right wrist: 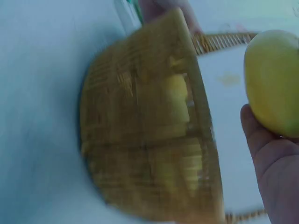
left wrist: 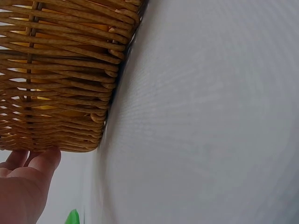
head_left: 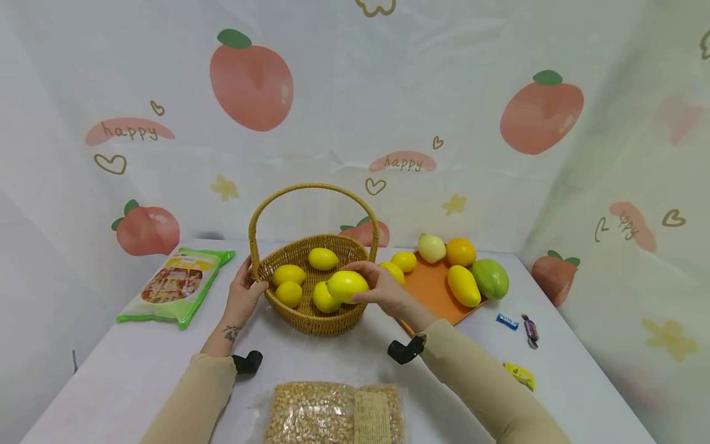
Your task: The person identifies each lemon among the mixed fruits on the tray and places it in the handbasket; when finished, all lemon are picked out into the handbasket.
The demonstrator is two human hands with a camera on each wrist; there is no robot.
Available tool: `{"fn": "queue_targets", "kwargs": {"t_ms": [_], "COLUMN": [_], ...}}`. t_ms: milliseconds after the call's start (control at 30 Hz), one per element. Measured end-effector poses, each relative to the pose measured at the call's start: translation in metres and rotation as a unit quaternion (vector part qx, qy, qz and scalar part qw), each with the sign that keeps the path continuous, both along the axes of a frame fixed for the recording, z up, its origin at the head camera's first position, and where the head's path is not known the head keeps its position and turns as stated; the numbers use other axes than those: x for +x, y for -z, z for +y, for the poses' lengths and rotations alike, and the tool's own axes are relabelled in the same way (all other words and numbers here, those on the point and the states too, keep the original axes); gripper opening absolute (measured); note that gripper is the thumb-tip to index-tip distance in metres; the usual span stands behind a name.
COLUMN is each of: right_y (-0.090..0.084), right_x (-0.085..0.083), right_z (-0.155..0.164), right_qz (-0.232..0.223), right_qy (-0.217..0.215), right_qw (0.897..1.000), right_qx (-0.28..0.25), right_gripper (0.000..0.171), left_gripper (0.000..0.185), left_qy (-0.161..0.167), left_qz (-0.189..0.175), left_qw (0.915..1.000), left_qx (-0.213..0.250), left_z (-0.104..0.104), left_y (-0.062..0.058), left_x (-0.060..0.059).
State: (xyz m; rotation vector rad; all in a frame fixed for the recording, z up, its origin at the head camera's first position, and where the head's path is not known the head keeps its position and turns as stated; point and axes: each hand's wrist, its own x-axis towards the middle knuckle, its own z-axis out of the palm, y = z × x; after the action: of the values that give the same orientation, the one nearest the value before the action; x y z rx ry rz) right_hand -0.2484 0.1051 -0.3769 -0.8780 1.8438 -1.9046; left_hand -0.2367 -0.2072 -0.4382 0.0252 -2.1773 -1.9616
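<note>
Corn bag (head_left: 334, 414) nearest, at 6 o'clock. Snack pack (head_left: 175, 285) at 9. L hand (head_left: 243, 295) w/ fingers curled on wicker basket (head_left: 310, 314) rim, centre. R hand (head_left: 383, 290) grips a lemon (head_left: 347, 286) over basket's right side. Orange board (head_left: 435, 290) w/ fruit at 2–3.
</note>
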Motion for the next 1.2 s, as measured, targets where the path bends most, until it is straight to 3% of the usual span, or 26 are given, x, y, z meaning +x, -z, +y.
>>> {"fn": "queue_targets", "kwargs": {"t_ms": [233,433,800,1033,1200], "right_y": [-0.004,-0.005,-0.010,-0.006,0.004], "right_x": [0.000,0.002,0.010,0.014,-0.005], "right_z": [-0.037,-0.048,-0.014,0.026,0.049], "right_qz": [0.019,0.028,0.004,0.013,0.015], "right_qy": [-0.006,-0.002,0.037,0.080,0.169], "right_qw": [0.995,0.992,0.999,0.988,0.976], "right_qx": [0.101,0.121,-0.025,-0.133,-0.137], "right_gripper": [0.052,0.057,0.056,0.046,0.043], "left_gripper": [0.076,0.076,0.075,0.076,0.077], "left_qy": [0.004,0.007,0.002,-0.003,-0.001], "left_qz": [-0.002,-0.001,-0.007,-0.009,0.000], "left_qw": [1.0000,1.0000,0.9999,0.9997,0.9997], "left_qx": [-0.002,-0.001,-0.013,-0.023,-0.023], "left_z": [0.003,0.004,0.005,0.002,0.001], "left_y": [0.000,-0.001,-0.005,-0.004,-0.002], "left_x": [-0.001,-0.001,0.002,0.004,0.002]}}
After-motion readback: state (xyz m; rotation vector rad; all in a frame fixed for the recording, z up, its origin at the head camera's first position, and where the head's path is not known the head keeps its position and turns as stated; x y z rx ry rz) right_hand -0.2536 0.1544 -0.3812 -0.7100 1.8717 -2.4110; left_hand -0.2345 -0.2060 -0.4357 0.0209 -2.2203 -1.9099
